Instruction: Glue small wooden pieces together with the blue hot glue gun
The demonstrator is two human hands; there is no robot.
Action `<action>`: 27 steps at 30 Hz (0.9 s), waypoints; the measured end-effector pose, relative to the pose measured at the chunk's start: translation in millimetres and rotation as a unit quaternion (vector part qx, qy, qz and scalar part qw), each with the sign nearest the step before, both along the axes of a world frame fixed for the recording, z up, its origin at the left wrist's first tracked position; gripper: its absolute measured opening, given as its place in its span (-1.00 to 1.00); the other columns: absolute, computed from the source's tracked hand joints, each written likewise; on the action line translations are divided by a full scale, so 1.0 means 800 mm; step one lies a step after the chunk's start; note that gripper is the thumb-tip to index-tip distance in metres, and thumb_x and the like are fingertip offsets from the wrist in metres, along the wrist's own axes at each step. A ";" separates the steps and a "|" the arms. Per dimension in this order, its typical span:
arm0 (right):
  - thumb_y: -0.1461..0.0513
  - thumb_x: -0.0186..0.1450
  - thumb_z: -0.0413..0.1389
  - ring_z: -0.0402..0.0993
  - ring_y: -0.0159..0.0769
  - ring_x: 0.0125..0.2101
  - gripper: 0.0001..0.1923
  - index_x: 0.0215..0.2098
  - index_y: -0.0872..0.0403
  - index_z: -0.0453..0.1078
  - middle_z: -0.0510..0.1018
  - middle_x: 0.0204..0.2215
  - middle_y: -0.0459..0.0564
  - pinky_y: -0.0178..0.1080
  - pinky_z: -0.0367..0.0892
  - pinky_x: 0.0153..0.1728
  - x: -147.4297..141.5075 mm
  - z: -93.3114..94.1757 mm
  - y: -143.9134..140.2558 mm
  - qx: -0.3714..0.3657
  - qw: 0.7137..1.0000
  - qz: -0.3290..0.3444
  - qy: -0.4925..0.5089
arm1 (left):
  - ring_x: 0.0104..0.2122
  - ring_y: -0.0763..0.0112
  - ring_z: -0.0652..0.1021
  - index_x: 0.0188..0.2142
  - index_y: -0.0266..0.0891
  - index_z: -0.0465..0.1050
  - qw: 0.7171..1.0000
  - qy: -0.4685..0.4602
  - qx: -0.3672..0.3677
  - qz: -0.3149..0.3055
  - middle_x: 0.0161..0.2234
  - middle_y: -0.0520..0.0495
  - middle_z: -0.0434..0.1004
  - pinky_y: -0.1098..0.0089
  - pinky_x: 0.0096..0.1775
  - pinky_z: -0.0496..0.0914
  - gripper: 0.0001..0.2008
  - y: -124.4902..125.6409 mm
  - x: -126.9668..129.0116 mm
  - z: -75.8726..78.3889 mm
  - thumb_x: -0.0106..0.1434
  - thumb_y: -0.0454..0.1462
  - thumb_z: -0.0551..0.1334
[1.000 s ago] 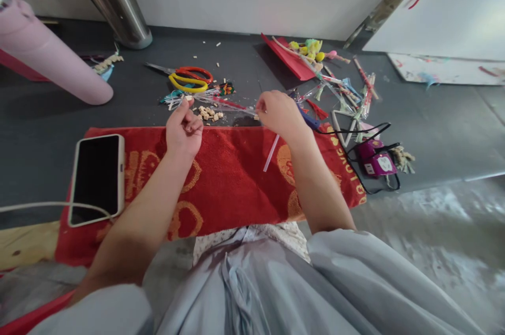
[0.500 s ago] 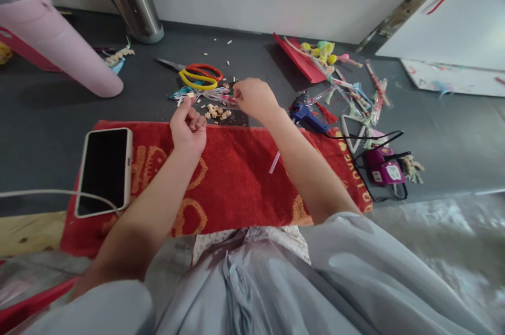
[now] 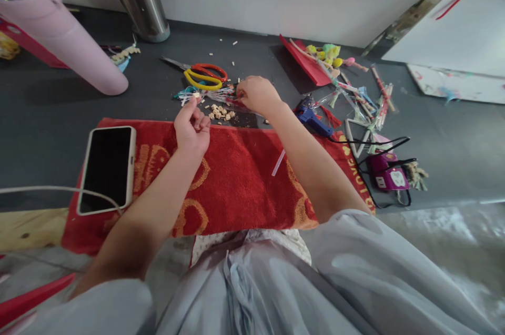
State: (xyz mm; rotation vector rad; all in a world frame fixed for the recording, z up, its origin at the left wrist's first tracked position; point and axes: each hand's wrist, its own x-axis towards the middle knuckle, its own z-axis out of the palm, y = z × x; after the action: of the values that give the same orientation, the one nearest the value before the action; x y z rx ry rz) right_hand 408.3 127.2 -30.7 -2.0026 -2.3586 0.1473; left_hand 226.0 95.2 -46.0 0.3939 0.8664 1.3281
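Left hand (image 3: 192, 127) pinched shut on a small wooden bead (image 3: 196, 95), right hand (image 3: 255, 94) closed among clear strands (image 3: 215, 94) at 12 o'clock; bead risked slipping into the loose beads (image 3: 221, 112) beside it.

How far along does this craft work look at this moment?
Done: finished decorated sticks lie piled at right. In hand: the left hand pinches a small bead; the right hand reaches into the clear strips. Left: a pile of loose beads still unused.
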 end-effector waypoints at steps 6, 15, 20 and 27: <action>0.36 0.23 0.01 0.44 -0.06 -0.08 -0.70 -0.16 0.12 0.53 0.56 -0.12 0.16 -0.08 0.31 -0.06 -0.002 -0.001 0.003 -0.003 1.000 0.004 -0.017 | -0.77 0.72 0.05 -0.51 -0.19 0.46 1.000 -0.003 0.021 -0.008 -0.72 0.18 0.10 0.58 -0.67 0.10 -0.77 0.002 -0.001 -0.006 0.30 -0.29 0.22; 0.38 0.17 0.03 0.49 0.01 -0.14 -0.70 -0.23 0.13 0.57 0.62 -0.21 0.17 -0.01 0.35 -0.10 0.005 0.002 0.008 -0.001 1.000 -0.001 -0.016 | -0.77 0.74 0.05 -0.50 -0.21 0.47 1.000 -0.015 -0.001 -0.003 -0.72 0.19 0.07 0.59 -0.67 0.07 -0.75 0.001 -0.001 -0.003 0.32 -0.31 0.18; 0.36 0.20 0.07 0.49 0.06 -0.11 -0.75 -0.23 0.16 0.56 0.61 -0.22 0.20 0.07 0.35 -0.05 0.022 0.003 0.023 0.013 0.999 -0.048 0.021 | -0.77 0.73 0.04 -0.52 -0.21 0.45 1.000 -0.029 -0.004 -0.001 -0.73 0.19 0.08 0.59 -0.68 0.07 -0.77 0.001 0.000 -0.003 0.29 -0.31 0.22; 0.34 0.21 0.05 0.47 0.02 -0.15 -0.76 -0.28 0.13 0.56 0.60 -0.25 0.19 0.09 0.37 -0.09 0.020 -0.006 0.061 0.049 0.996 -0.065 0.042 | -0.77 0.75 0.06 -0.52 -0.27 0.47 0.998 -0.047 -0.034 0.002 -0.74 0.19 0.09 0.62 -0.67 0.06 -0.76 -0.001 -0.002 0.003 0.29 -0.36 0.19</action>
State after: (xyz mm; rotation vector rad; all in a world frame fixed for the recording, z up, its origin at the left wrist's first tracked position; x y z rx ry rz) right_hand 424.6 176.2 -35.7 -2.0544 -2.1338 0.1071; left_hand 224.2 94.6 -43.2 0.2747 0.8315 1.3065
